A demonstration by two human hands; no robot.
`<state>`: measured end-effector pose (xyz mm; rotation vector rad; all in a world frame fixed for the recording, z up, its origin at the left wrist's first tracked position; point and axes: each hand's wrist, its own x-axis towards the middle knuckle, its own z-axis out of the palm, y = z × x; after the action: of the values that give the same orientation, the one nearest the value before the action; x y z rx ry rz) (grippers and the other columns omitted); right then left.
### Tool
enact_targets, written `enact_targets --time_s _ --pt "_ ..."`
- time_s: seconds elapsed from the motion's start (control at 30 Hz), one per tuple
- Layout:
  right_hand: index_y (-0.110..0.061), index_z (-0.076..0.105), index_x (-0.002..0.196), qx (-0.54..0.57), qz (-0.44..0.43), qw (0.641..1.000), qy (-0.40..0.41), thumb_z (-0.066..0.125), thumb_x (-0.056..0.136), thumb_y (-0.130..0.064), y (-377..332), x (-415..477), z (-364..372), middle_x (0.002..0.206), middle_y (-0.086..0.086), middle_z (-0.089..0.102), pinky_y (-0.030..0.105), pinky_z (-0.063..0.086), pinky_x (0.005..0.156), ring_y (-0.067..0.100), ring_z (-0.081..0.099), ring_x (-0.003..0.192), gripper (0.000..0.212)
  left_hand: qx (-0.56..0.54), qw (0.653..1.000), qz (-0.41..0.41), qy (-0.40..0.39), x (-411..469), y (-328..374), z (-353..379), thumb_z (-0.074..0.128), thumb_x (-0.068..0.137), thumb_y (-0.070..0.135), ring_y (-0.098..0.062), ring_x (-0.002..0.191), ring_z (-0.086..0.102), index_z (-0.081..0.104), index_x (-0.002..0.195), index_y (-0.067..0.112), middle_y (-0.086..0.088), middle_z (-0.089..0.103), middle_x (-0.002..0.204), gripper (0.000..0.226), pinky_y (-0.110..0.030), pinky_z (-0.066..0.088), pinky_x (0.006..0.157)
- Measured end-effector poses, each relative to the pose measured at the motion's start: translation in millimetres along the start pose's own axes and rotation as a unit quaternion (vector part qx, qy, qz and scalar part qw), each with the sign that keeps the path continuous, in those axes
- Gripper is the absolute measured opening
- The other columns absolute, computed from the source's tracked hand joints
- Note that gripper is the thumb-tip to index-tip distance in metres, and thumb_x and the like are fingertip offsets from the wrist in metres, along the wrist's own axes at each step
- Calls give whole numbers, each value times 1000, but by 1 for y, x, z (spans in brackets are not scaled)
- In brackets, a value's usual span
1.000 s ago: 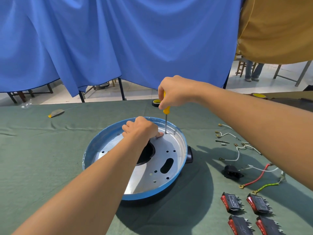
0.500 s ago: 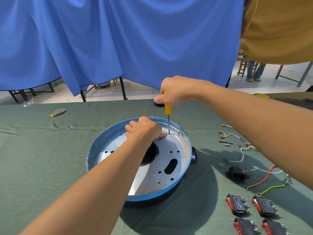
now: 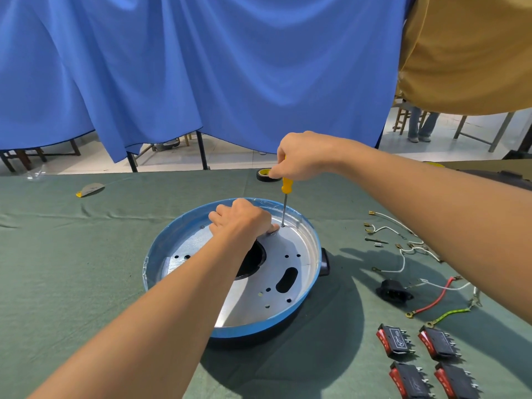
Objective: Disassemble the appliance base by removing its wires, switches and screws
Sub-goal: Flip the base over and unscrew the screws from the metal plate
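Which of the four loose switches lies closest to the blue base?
The upper-left switch of the two-by-two group, in the row farther from the camera. The other three lie farther right or nearer the camera, away from the base.

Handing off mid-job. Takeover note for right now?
Right hand grips the yellow-handled screwdriver, upright, tip at the far side of the silver plate in the round blue-rimmed appliance base.
Left hand rests curled on the plate, a fingertip beside the tip.
Done: four red-and-black rocker switches, loose wires and a black socket lie on the green cloth, right of the base.
Left: likely the screw under the tip, then any others.
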<state>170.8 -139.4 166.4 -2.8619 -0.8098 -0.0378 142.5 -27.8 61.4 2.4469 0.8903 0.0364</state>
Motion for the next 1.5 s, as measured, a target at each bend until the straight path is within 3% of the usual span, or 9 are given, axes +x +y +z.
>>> enact_targets --time_s 0.1,0.23,0.37,0.53,0.7,0.83,1.0,1.17,1.5 --pt "-7 56 73 5 4 1000 24 55 94 -43 0 0 1 66 8 50 29 31 55 22 41 64 41 1 1000 2 0 -1 0 0 78 74 49 -29 122 33 35 91 15 -10 42 125 57 -39 30 101" --pt "-2 67 107 25 11 999 18 58 84 -23 -2 3 1 100 20 67 30 35 59 23 42 72 32 -3 1000 8 2 -2 -2 -1 78 74 48 -30 123 32 36 93 15 -10 42 125 57 -40 30 101" --pt "-11 46 62 -2 17 1000 21 52 95 -42 -3 1 -2 61 4 41 28 27 50 22 37 60 46 -8 1000 11 6 -3 -2 0 77 75 46 -29 121 32 36 92 15 -9 40 120 54 -39 30 99" --pt "-4 63 90 4 12 1000 16 53 86 -18 -6 1 -2 72 6 47 28 31 53 23 41 68 18 -9 1000 9 6 -2 -4 0 77 74 47 -29 120 33 34 84 15 -8 37 109 55 -39 31 99" --pt "-13 41 63 -36 12 999 22 51 96 -38 -5 0 -3 64 4 42 28 30 52 23 41 61 42 -4 1000 10 3 -2 -3 0 77 75 47 -29 123 32 36 93 15 -9 42 124 56 -39 30 100" --pt "-11 58 82 -18 -2 1000 9 54 87 -20 -5 3 -2 73 7 50 28 36 53 26 45 70 11 -5 1000 12 5 -1 -4 0 77 74 48 -29 121 33 36 93 15 -9 42 121 56 -39 31 99" --pt "-14 36 61 -25 -2 999 21 51 97 -34 -7 2 -4 60 2 35 28 24 48 19 32 55 44 -4 1000 12 5 0 -4 1 77 74 49 -29 121 33 36 93 15 -8 39 115 57 -40 31 99" --pt "-12 43 67 -23 -2 1000 4 53 87 -17 -8 2 -3 65 8 44 26 30 48 25 39 61 23 -4 1000 13 8 1 -5 2 77 73 50 -29 120 34 35 93 15 -9 42 121 58 -40 31 99" --pt "-14 33 59 -29 -5 999 18 55 85 -19 -4 2 1 58 3 30 29 20 48 22 27 58 35 4 1000 10 5 3 -5 1 78 73 48 -29 122 33 34 95 15 -9 42 123 60 -40 31 100"
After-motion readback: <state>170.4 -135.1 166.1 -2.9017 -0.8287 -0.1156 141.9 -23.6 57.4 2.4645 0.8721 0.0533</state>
